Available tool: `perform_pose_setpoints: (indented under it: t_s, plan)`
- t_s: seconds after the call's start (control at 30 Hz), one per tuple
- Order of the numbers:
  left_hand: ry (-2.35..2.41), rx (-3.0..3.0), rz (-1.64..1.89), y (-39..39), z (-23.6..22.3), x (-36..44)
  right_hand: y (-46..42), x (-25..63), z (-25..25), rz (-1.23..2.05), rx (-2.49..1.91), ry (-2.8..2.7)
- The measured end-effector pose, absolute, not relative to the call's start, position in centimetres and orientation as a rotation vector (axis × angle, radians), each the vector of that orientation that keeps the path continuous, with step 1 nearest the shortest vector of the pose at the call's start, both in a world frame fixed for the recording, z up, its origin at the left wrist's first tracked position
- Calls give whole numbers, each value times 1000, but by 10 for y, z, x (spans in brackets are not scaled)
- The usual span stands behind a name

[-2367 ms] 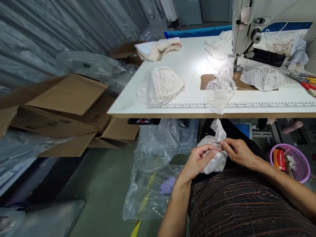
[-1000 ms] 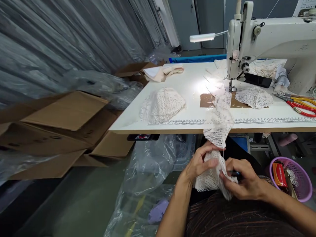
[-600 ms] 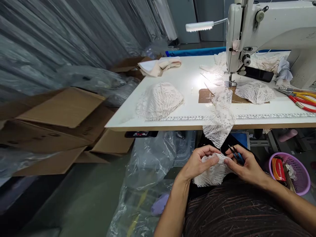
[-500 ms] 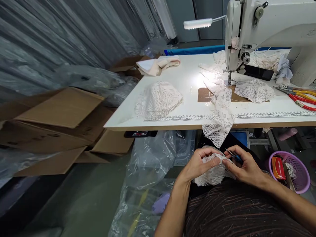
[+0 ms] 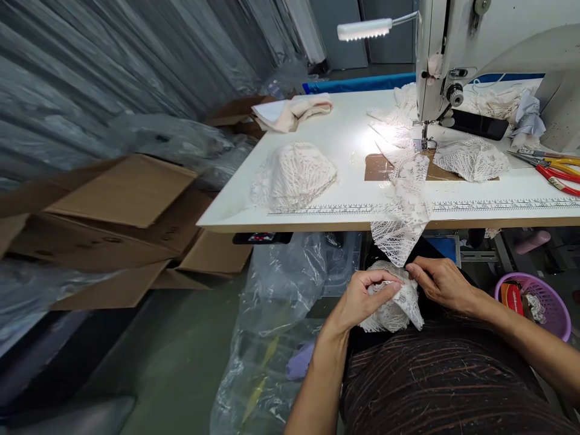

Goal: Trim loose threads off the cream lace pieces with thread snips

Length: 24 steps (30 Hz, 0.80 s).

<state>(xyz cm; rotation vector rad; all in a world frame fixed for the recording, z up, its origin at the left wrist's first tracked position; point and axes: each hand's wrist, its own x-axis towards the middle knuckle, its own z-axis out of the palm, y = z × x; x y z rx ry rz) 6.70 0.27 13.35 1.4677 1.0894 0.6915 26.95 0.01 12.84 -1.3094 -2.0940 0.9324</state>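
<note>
My left hand (image 5: 365, 299) pinches a white lace piece (image 5: 392, 311) between thumb and fingers, low over my lap. Beside it, my right hand (image 5: 441, 283) has its thumb and fingers drawn together at the lower tip of the hanging lace strip (image 5: 399, 232). What sits inside the right fingers is hidden, and the dark thread snips seen earlier do not show. That strip runs over the table's front edge from under the needle of the sewing machine (image 5: 428, 72).
A stack of lace cups (image 5: 301, 178) lies left on the white table (image 5: 235, 187), another lace cup (image 5: 471, 159) right of the needle. Red-handled pliers (image 5: 557, 179) lie at the right. A purple basket (image 5: 562, 314) stands below, an open cardboard box (image 5: 122, 193) at left.
The right hand has turned and moved up slightly to the hanging strip's tip; the snips have gone from sight. The held lace now droops toward the right. The view has shifted slightly.
</note>
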Motion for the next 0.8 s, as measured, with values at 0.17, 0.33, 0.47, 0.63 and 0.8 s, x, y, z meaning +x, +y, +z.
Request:
perform_pose_setpoints:
  t_s: [0.17,0.33,0.47,0.63,0.8]
  plan:
    - [1136,1399,704,3,136,67,-4,274,127,1013,-1332,-2073]
    - [1117,1401,678,3,135,67,-9,271,129,1037,-1254,-2108]
    - [1104,1418,667,3,132,68,-7,266,127,1004,-1270,-2103]
    - [1049,1327,697,3,127,69,-9,263,121,1371,-1151,-1811]
    - [1046,1269,761,6,115,54,-10,269,125,1641,-1062,-1567]
